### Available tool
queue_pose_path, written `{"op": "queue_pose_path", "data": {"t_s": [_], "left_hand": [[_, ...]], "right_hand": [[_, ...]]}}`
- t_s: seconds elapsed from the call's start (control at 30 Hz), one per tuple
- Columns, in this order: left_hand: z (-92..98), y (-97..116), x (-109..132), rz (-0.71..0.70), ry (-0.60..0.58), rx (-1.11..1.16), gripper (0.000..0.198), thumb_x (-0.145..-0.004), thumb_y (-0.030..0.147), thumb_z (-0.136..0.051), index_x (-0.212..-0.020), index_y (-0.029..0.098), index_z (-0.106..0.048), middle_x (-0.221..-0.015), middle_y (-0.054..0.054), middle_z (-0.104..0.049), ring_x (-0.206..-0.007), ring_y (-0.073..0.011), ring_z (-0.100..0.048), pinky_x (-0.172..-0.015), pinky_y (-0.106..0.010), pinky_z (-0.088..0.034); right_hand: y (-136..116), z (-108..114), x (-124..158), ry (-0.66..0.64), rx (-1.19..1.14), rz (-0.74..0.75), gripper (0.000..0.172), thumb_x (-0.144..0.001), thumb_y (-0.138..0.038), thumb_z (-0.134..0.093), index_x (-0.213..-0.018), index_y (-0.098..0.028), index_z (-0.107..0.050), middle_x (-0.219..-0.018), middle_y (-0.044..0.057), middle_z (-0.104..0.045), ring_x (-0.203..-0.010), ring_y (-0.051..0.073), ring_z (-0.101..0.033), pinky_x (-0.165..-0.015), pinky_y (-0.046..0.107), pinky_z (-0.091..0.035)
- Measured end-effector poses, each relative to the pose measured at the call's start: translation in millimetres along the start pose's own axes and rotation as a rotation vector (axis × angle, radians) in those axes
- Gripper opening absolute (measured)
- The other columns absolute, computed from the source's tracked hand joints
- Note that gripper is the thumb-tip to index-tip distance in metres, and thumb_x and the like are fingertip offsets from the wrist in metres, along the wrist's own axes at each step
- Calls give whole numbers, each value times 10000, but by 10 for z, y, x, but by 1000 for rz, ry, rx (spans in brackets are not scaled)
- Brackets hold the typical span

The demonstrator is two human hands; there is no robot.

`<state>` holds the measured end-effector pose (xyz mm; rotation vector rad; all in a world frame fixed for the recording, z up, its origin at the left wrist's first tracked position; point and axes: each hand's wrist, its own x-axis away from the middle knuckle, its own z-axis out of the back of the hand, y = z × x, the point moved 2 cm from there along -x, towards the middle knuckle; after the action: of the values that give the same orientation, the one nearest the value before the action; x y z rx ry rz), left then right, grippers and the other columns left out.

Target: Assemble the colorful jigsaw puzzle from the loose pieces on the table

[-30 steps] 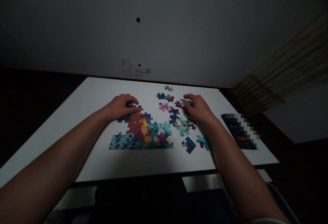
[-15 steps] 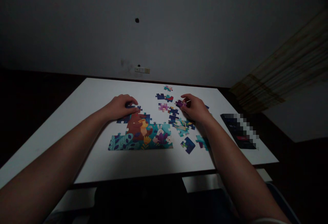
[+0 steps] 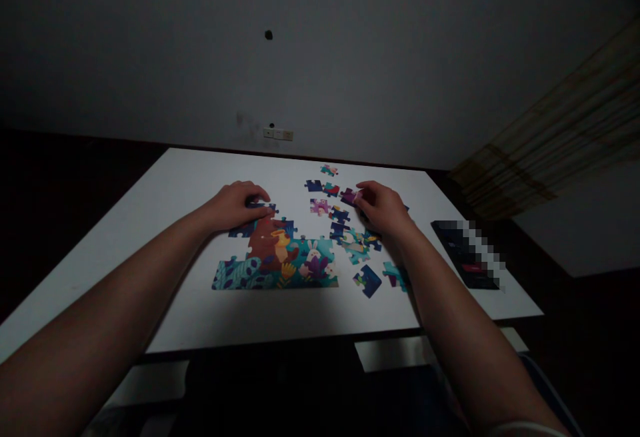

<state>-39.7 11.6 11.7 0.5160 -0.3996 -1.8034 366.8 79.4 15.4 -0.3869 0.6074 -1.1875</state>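
Observation:
A partly joined jigsaw puzzle lies on the white table, showing a brown bear, a rabbit and leaves. At its upper left edge, my left hand curls its thumb and fingers round a dark blue puzzle piece, which is partly hidden. My right hand pinches a purple puzzle piece between thumb and fingers, beside a red and teal piece. Close by are a pink puzzle piece and several loose pieces, some under or behind the right hand and wrist.
On the right of the white table lies a dark flat item, partly pixelated. A teal and purple piece sits by my right forearm. Behind the table are a wall with sockets and a curtain at right.
My right hand has shifted the purple piece slightly left and away from me, bringing it beside the red and teal piece. The left hand stays at the puzzle's upper edge.

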Motion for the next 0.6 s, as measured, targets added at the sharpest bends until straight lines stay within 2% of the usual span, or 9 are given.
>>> {"op": "queue_pose_path", "data": {"t_s": [0.1, 0.17, 0.27, 0.33, 0.43, 0.6], "left_hand": [[2, 9, 2, 0, -6, 14, 447, -933, 649, -783, -1137, 272, -910, -1121, -144, -837, -1060, -345, -756, -984, -521, -571], [-1, 8, 2, 1, -7, 21, 445, -932, 644, -786, -1133, 267, -911, -1131, -148, -840, -1065, -346, -756, -1002, -529, -573], [-8, 4, 2, 11, -2, 14, 433, -927, 630, -797, -1138, 270, -913, -1141, -146, -846, -1089, -347, -755, -1022, -529, -575], [-12, 6, 2, 13, -1, 9, 428, -925, 623, -802, -1145, 274, -915, -1148, -144, -845, -1102, -348, -759, -1019, -521, -576], [-15, 9, 5, 12, 2, 12, 417, -915, 612, -809, -1143, 281, -918, -1149, -135, -842, -1108, -345, -767, -1011, -498, -575], [-16, -7, 3, 27, -4, 18, 428, -909, 602, -807, -1164, 277, -919, -1146, -128, -837, -1101, -343, -764, -992, -482, -566]], "right_hand": [[-22, 97, 12, 18, 122, 50, 318, -1012, -338, -785, -1308, -234, -835, -1309, 174, -860, -1197, 389, -805, -1081, 553, -607], [-63, 196, 52, -23, 132, 99, 240, -1019, -377, -766, -1198, -239, -848, -1232, 154, -865, -1117, 369, -796, -1005, 518, -616], [-162, 315, 184, -273, 60, 189, 190, -1003, -443, -792, -1043, -261, -827, -1014, 83, -843, -904, 295, -761, -824, 425, -596], [-225, 354, 296, -410, 71, 219, 294, -919, -495, -906, -1097, -275, -822, -1025, 66, -841, -884, 289, -756, -787, 413, -583], [-268, 346, 408, -454, 188, 190, 494, -782, -457, -1033, -1201, -292, -831, -1139, 92, -854, -942, 326, -780, -824, 447, -597], [-287, 318, 405, -508, 217, 169, 393, -795, -324, -999, -1149, -287, -835, -1116, 98, -845, -967, 334, -787, -860, 479, -606]]}}
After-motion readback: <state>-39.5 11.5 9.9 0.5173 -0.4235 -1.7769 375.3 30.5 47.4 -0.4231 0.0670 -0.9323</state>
